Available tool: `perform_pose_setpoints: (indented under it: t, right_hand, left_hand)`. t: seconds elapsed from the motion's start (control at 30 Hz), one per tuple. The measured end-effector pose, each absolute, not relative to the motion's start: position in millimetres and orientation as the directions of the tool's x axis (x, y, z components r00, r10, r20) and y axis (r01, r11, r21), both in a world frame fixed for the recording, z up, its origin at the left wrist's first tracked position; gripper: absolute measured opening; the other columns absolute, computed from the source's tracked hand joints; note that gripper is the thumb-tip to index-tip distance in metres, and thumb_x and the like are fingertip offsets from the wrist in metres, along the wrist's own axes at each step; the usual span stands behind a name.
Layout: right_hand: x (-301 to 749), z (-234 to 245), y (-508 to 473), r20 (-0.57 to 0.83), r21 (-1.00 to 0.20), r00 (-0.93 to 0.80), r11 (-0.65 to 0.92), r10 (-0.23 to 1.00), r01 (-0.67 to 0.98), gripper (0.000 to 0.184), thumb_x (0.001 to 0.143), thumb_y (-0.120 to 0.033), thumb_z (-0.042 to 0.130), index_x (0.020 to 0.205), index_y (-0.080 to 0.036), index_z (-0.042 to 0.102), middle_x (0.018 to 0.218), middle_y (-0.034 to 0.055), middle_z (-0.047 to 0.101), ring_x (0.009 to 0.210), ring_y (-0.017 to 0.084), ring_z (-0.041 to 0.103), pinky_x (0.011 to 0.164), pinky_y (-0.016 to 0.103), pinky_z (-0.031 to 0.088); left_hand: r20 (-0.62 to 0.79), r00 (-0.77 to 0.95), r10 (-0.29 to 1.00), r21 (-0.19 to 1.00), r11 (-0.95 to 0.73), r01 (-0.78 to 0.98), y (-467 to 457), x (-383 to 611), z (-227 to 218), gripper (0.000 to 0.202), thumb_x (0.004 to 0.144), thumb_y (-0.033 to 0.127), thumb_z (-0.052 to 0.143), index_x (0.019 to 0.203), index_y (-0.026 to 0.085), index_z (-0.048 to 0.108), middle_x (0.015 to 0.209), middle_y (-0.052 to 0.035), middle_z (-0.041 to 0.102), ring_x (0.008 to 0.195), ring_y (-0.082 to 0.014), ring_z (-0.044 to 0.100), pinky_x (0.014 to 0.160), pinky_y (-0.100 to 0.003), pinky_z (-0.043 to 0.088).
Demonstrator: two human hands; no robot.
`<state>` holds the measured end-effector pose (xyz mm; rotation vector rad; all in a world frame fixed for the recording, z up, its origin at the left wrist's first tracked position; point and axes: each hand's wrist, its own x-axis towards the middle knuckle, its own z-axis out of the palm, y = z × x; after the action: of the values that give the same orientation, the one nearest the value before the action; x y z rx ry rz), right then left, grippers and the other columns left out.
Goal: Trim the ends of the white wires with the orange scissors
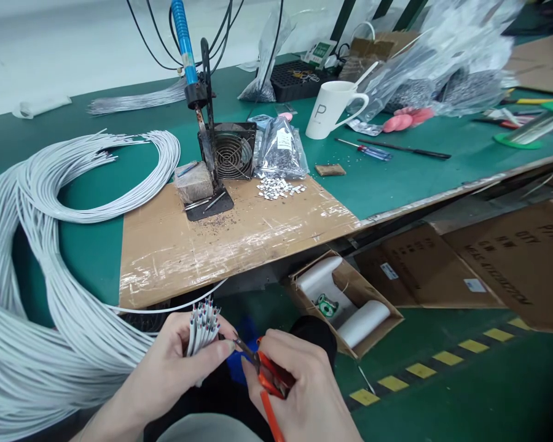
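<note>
My left hand (177, 359) is closed around a bundle of white cables (203, 325), their ends pointing up with small coloured wire tips showing. My right hand (299, 380) grips scissors with orange handles (268, 376). The dark blades point left and reach the fingertips of my left hand beside the bundle. Whether the blades touch a wire is too small to tell. Long white cables (87, 344) sweep away to the left of my left hand and lie in large loops on the table.
On the green table (424, 178), a cardboard sheet (166, 258) carries a soldering iron (187, 49) in its stand, a small fan (234, 150) and a pile of small white parts (279, 188). A white mug (329, 110) stands behind. Below the edge sits an open carton (382, 334) with white rolls.
</note>
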<state>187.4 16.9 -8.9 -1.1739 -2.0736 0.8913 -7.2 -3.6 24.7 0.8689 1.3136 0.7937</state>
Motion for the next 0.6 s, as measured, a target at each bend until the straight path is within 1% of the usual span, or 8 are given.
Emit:
perform_pose_setpoints:
  t: [0.13, 0.23, 0.43, 0.5, 0.6]
  right_hand:
    - [186, -12, 17, 0.203, -0.776, -0.422, 0.408, 0.884, 0.481, 0.038, 0.083, -0.012, 0.052, 0.066, -0.023, 0.020, 0.056, -0.0053, 0.038, 0.050, 0.009, 0.037, 0.047, 0.024, 0.025]
    - [186, -15, 16, 0.224, -0.777, -0.412, 0.417, 0.883, 0.472, 0.038, 0.079, -0.010, 0.052, 0.066, -0.023, 0.019, 0.055, -0.0059, 0.035, 0.049, 0.009, 0.034, 0.046, 0.024, 0.024]
    - [186, -17, 18, 0.245, -0.782, -0.418, 0.433, 0.875, 0.449, 0.037, 0.071, -0.007, 0.049, 0.067, -0.023, 0.016, 0.055, -0.0069, 0.030, 0.048, 0.008, 0.030, 0.045, 0.025, 0.021]
    - [185, -21, 19, 0.261, -0.782, -0.420, 0.445, 0.869, 0.436, 0.037, 0.073, -0.007, 0.050, 0.067, -0.024, 0.017, 0.056, -0.0070, 0.030, 0.048, 0.008, 0.030, 0.045, 0.025, 0.021]
    - [187, -30, 22, 0.294, -0.793, -0.379, 0.445, 0.878, 0.417, 0.041, 0.081, -0.006, 0.050, 0.068, -0.024, 0.016, 0.058, -0.0071, 0.027, 0.048, 0.008, 0.027, 0.046, 0.025, 0.021]
  left_hand:
    - [-0.452, 0.027, 0.892, 0.892, 0.452, -0.016, -5, -4, 28, 0.045, 0.080, 0.060, 0.082, 0.084, 0.016, 0.078, 0.064, 0.0034, 0.051, 0.056, -0.0097, 0.035, 0.053, -0.023, 0.027]
    - [-0.452, 0.015, 0.892, 0.891, 0.453, -0.020, -5, -3, 28, 0.045, 0.079, 0.060, 0.083, 0.084, 0.015, 0.079, 0.064, 0.0028, 0.052, 0.056, -0.0100, 0.035, 0.052, -0.023, 0.026]
    - [-0.466, 0.115, 0.877, 0.883, 0.469, -0.002, -2, -8, 24, 0.039, 0.085, 0.055, 0.079, 0.089, 0.016, 0.077, 0.059, 0.0060, 0.045, 0.052, -0.0095, 0.032, 0.049, -0.022, 0.026]
    - [-0.455, 0.101, 0.884, 0.889, 0.458, -0.004, -2, -8, 24, 0.037, 0.085, 0.053, 0.079, 0.087, 0.016, 0.077, 0.060, 0.0050, 0.048, 0.053, -0.0097, 0.034, 0.050, -0.022, 0.026]
    - [-0.437, 0.087, 0.895, 0.898, 0.440, -0.019, -1, -7, 25, 0.035, 0.086, 0.051, 0.080, 0.086, 0.016, 0.078, 0.061, 0.0047, 0.049, 0.053, -0.0093, 0.033, 0.050, -0.022, 0.026]
